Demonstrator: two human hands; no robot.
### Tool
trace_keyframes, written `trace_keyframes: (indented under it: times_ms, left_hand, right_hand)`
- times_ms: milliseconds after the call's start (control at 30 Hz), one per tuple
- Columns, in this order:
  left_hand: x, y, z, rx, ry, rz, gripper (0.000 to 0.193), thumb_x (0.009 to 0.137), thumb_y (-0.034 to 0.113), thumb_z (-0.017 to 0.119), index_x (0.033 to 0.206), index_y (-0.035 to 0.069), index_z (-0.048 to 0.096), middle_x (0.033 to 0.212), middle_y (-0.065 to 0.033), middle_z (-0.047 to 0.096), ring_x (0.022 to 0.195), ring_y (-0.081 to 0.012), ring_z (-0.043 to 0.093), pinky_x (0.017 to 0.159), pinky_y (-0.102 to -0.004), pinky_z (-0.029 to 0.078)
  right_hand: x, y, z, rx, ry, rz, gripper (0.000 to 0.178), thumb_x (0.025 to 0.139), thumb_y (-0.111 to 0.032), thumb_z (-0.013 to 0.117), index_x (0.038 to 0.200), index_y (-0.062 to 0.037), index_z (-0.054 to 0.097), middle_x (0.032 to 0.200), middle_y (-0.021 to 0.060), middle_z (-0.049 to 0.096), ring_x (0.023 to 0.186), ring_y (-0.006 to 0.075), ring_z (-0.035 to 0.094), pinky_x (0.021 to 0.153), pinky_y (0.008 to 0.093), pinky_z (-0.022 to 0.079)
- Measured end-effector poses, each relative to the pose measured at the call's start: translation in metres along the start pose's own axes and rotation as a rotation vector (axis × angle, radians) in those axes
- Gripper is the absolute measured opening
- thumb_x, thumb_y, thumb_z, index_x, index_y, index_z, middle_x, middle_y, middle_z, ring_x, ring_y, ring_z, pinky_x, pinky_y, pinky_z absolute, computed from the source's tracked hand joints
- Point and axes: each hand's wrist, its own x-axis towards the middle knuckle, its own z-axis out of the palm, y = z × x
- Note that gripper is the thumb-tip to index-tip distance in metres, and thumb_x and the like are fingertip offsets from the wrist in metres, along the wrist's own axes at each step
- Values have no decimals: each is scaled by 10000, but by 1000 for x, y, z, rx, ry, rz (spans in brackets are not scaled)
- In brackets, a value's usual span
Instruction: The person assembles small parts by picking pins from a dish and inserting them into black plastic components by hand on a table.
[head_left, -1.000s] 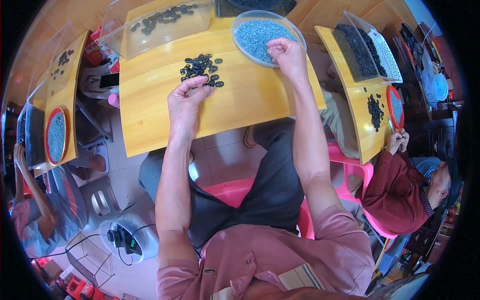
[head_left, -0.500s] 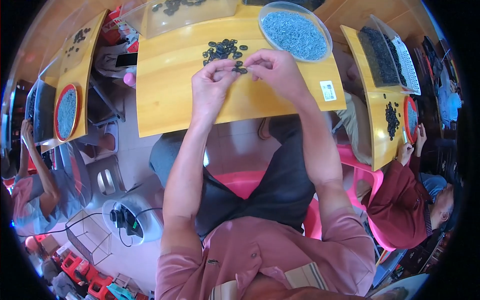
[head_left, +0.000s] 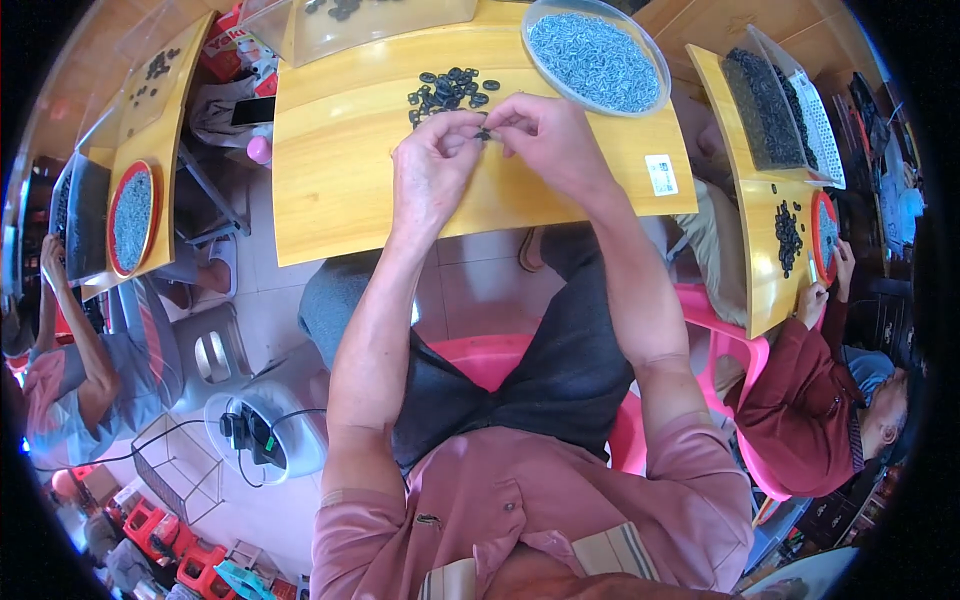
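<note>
Over the yellow table [head_left: 340, 170], my left hand [head_left: 435, 170] pinches a small black oval part [head_left: 482, 135] between thumb and fingertips. My right hand [head_left: 550, 140] meets it from the right, its thumb and fingers closed at the same part; whatever tiny thing it may hold there is hidden. Just beyond my fingers lies a loose pile of similar black parts [head_left: 450, 88], some with holes through them. A round clear tub [head_left: 655, 100] full of small silvery-blue metal pins or screws [head_left: 595, 60] stands at the far right of the table.
A clear bin [head_left: 385, 35] with more black parts is at the table's far edge. A white printed label [head_left: 661, 175] sticks to the right side. Co-workers sit at side tables left [head_left: 80, 380] and right [head_left: 810, 400]. A grey bucket [head_left: 300, 450] with cables stands on the floor at left.
My hands have drawn slightly closer together around the black part. The whole view has shifted a little, and the black parts seen beneath my fingers before are now mostly covered.
</note>
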Motion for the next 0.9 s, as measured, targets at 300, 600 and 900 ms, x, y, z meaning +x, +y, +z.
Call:
trace_keyframes:
  times_ms: [300,600,900]
  left_hand:
    - [-2,6,0,9,-4,-23,254,826,-9,649,1071,31,705,915,-67,710,804,-96,669,736,-247,529]
    - [0,2,0,-222,-34,-44,261,843,-21,673,1104,-26,667,935,-68,687,827,-117,677,757,-242,535]
    - [1,0,2,-315,-4,-76,246,834,-54,668,1080,-59,655,934,-113,688,837,-145,690,762,-247,558]
  right_hand:
    - [-1,-4,0,25,7,42,133,852,-73,658,941,12,707,737,117,705,629,148,689,583,276,532]
    - [1,5,0,111,-19,81,162,827,-112,702,933,8,727,706,75,695,647,86,634,580,252,487]
    - [1,10,7,76,42,64,118,867,-108,698,889,8,708,724,21,674,593,53,570,536,214,460]
